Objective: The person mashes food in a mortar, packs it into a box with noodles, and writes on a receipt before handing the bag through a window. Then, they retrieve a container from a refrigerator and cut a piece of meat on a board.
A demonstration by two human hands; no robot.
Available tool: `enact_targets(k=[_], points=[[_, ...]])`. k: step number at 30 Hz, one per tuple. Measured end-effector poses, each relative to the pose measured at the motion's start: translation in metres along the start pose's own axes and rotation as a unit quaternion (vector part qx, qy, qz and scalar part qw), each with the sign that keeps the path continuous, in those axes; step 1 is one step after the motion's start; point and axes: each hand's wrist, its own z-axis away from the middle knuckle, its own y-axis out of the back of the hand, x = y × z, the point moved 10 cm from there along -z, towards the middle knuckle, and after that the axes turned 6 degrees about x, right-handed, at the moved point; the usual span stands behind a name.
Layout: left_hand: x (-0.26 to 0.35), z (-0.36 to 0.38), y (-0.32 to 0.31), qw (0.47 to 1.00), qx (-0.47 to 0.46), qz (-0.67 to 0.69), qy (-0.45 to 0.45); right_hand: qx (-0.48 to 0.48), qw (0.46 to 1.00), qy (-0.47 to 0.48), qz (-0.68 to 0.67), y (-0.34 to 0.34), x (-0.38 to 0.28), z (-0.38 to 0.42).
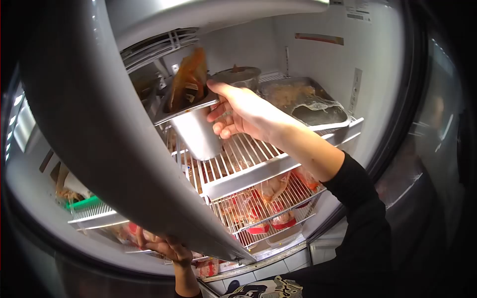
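My right hand (pixel 233 110) grips a deep stainless steel pan (pixel 196 131) by its right rim, thumb over the top and fingers curled below the lip. In that pan stands a bag (pixel 191 74) with orange-brown contents. The pan is on or close over the upper wire shelf (pixel 238 154) of a lit refrigerator. Low on the left, my left hand (pixel 166 248) is beside the lower edge of the grey centre post (pixel 134 149). Its fingers are partly stretched and apart, with nothing seen held in them.
A shallow metal tray (pixel 343 116) with plastic film and food sits right of the pan, and a round container (pixel 236 75) stands behind. Red-ended packages of meat (pixel 283 218) fill the rack below. A green-edged item (pixel 83 202) lies on the left shelf.
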Motion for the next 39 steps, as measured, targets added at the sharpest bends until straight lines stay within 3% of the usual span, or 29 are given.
enact_targets(k=[1, 5, 8, 10, 13, 15, 17, 19, 21, 23, 24, 26, 28, 29, 30, 32, 34, 35, 36, 39], points=[[0.007, -0.002, -0.009, 0.997, -0.013, 0.066, 0.023, -0.003, 0.999, -0.009, -0.044, -0.005, 0.001, -0.013], [0.009, 0.001, -0.003, 0.998, -0.023, 0.049, 0.028, -0.053, 0.987, -0.008, -0.154, -0.015, 0.0, -0.041], [0.025, 0.013, 0.008, 0.998, -0.008, 0.064, -0.005, -0.032, 0.982, 0.021, -0.184, -0.006, -0.003, -0.039], [0.041, 0.026, 0.032, 0.998, -0.005, 0.051, -0.028, -0.024, 0.984, 0.039, -0.173, 0.001, -0.01, -0.033], [0.075, 0.042, 0.099, 0.995, 0.07, -0.063, -0.041, -0.011, 0.985, 0.075, -0.157, 0.015, -0.029, -0.012], [0.109, 0.055, 0.152, 0.979, 0.125, -0.138, -0.079, -0.031, 0.98, 0.123, -0.151, 0.021, -0.049, 0.011], [0.155, 0.067, 0.197, 0.944, 0.193, -0.219, -0.153, 0.043, 0.978, 0.155, -0.137, 0.035, -0.066, 0.04], [0.177, 0.085, 0.236, 0.932, 0.191, -0.269, -0.151, 0.007, 0.974, 0.158, -0.164, 0.043, -0.074, 0.064], [0.207, 0.091, 0.25, 0.917, 0.192, -0.313, -0.153, 0.028, 0.964, 0.206, -0.167, 0.056, -0.073, 0.131], [0.24, 0.089, 0.235, 0.918, 0.202, -0.279, -0.194, -0.043, 0.956, 0.22, -0.192, 0.057, -0.058, 0.179], [0.239, 0.099, 0.242, 0.919, 0.183, -0.296, -0.183, -0.03, 0.948, 0.271, -0.168, 0.072, -0.046, 0.204], [0.247, 0.114, 0.247, 0.94, 0.133, -0.141, -0.279, 0.035, 0.933, 0.334, -0.127, 0.081, -0.013, 0.272], [0.263, 0.115, 0.21, 0.986, 0.04, 0.11, -0.12, 0.158, 0.922, 0.342, -0.09, 0.064, 0.029, 0.345], [0.271, 0.125, 0.209, 0.984, 0.011, 0.141, -0.112, 0.227, 0.917, 0.323, -0.058, 0.056, 0.049, 0.374], [0.284, 0.135, 0.209, 0.963, -0.064, 0.226, -0.135, 0.232, 0.92, 0.309, -0.061, 0.041, 0.066, 0.397], [0.328, 0.146, 0.237, 0.95, -0.133, 0.243, -0.142, 0.342, 0.904, 0.241, -0.088, 0.03, 0.11, 0.453], [0.36, 0.151, 0.276, 0.923, -0.195, 0.283, -0.173, 0.373, 0.906, 0.188, -0.074, 0.014, 0.142, 0.502], [0.366, 0.162, 0.297, 0.929, -0.194, 0.274, -0.157, 0.399, 0.902, 0.153, -0.062, 0.011, 0.161, 0.528], [0.368, 0.17, 0.323, 0.941, -0.159, 0.263, -0.14, 0.437, 0.872, 0.219, -0.027, 0.023, 0.18, 0.565], [0.366, 0.182, 0.391, 0.974, -0.091, 0.193, -0.083, 0.434, 0.886, 0.162, -0.029, 0.002, 0.219, 0.62]])
